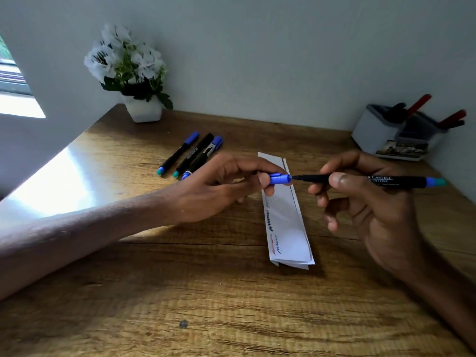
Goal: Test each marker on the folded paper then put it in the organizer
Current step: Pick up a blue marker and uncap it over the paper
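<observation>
My right hand (373,202) grips the marker (373,181) level above the folded paper (286,228), its long axis running left to right, tip pointing left at the blue cap (280,179) pinched in my left hand (221,186); the paper lies lengthwise on the surface (180,292)

Open wood fills the near desk (206,305). Three markers (194,155) lie left of the folded paper (286,222); a flower pot (143,110) stands far left. Bare wood runs between paper and the organizer (373,135), tucked into the far right corner against the walls.
</observation>
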`<state>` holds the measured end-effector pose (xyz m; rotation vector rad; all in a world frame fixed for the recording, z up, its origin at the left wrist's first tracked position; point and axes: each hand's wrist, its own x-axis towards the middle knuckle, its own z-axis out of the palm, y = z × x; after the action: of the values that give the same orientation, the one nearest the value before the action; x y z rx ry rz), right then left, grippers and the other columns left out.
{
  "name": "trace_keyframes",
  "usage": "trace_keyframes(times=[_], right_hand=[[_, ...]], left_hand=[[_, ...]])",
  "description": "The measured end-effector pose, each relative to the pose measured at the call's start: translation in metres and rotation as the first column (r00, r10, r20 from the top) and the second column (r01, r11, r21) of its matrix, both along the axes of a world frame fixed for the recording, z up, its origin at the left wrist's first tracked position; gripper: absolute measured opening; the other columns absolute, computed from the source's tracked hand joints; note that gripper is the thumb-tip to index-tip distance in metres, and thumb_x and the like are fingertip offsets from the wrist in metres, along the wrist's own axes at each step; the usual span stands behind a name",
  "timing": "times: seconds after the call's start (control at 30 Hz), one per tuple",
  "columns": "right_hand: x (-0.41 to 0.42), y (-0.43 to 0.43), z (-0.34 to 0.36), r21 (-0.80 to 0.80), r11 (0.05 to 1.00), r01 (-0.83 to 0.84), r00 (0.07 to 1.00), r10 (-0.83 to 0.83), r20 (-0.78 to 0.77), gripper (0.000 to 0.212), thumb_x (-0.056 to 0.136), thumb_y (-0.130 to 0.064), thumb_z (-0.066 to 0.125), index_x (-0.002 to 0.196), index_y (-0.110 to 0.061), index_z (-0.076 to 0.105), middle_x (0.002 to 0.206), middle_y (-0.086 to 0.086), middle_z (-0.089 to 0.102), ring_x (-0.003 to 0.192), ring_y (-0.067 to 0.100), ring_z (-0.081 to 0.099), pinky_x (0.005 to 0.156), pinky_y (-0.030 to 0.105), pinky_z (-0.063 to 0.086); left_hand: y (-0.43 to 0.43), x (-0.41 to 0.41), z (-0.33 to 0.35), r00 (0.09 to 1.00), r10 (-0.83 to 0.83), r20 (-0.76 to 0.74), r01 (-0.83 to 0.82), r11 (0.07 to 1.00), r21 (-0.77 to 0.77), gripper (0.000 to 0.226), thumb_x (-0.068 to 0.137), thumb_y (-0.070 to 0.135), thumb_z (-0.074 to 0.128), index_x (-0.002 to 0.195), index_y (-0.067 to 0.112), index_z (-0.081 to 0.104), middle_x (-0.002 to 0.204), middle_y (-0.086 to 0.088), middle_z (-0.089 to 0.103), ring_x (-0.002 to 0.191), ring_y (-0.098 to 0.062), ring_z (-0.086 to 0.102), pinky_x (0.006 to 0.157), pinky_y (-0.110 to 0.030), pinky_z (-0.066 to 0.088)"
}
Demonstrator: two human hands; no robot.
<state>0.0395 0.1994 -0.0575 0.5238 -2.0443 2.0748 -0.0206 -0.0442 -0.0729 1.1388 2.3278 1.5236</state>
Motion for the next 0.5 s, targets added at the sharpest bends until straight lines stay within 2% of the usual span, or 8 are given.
trace_keyframes(times=[0.13,0.17,0.23,0.3,0.43,0.5], right_hand=[[0.000,0.001,0.000,0.036,0.999,0.000,1.000,0.000,-0.013,0.017,0.081,-0.022,0.064,0.091,-0.009,0.068,0.081,0.019,0.072,0.065,0.027,0.065,0.041,0.030,0.048],[0.000,0.000,0.000,0.068,0.998,0.000,1.000,0.002,-0.026,0.016,0.083,-0.019,0.066,0.093,-0.007,0.067,0.081,0.020,0.072,0.065,0.028,0.066,0.041,0.031,0.048],[0.002,-0.003,0.000,0.131,0.991,0.016,0.999,-0.009,-0.054,0.011,0.089,-0.011,0.069,0.097,-0.003,0.065,0.083,0.019,0.074,0.066,0.029,0.069,0.041,0.031,0.050],[0.003,-0.005,0.002,0.156,0.987,0.045,0.997,-0.034,-0.071,0.012,0.092,-0.009,0.068,0.098,0.000,0.063,0.083,0.017,0.076,0.065,0.029,0.071,0.040,0.031,0.051],[0.003,-0.011,0.004,0.222,0.973,0.059,0.995,-0.039,-0.094,0.017,0.084,-0.016,0.070,0.095,-0.003,0.068,0.082,0.012,0.077,0.064,0.027,0.073,0.040,0.032,0.054],[0.002,-0.013,0.001,0.245,0.967,0.073,0.994,-0.050,-0.097,0.019,0.079,-0.022,0.074,0.092,-0.009,0.071,0.074,0.011,0.074,0.056,0.022,0.068,0.037,0.031,0.051]], left_hand=[[0.000,0.001,0.000,1.000,-0.011,-0.021,0.011,1.000,0.000,0.030,0.107,0.021,0.048,0.128,0.012,0.067,0.097,0.009,0.070,0.086,-0.020,0.062,0.070,-0.034,0.049],[0.000,0.002,0.000,0.999,-0.016,-0.033,0.016,1.000,-0.001,0.029,0.107,0.019,0.048,0.127,0.011,0.068,0.096,0.010,0.069,0.085,-0.017,0.062,0.070,-0.032,0.049],[0.001,0.004,-0.001,0.998,-0.032,-0.059,0.031,0.999,-0.008,0.028,0.106,0.013,0.049,0.127,0.009,0.067,0.095,0.015,0.069,0.087,-0.002,0.063,0.074,-0.018,0.047],[0.003,0.005,-0.001,0.996,-0.024,-0.092,0.023,1.000,-0.015,0.029,0.104,0.013,0.052,0.129,0.009,0.067,0.097,0.015,0.071,0.091,0.001,0.066,0.077,-0.014,0.048],[0.006,0.006,0.000,0.995,0.004,-0.101,-0.001,0.999,0.035,0.030,0.101,0.018,0.058,0.127,0.009,0.070,0.096,0.007,0.076,0.076,-0.006,0.066,0.064,-0.014,0.047],[0.007,0.009,0.000,0.996,-0.020,-0.089,0.026,0.998,0.062,0.029,0.100,0.021,0.058,0.124,0.010,0.071,0.094,0.002,0.077,0.065,-0.016,0.062,0.054,-0.025,0.047]])
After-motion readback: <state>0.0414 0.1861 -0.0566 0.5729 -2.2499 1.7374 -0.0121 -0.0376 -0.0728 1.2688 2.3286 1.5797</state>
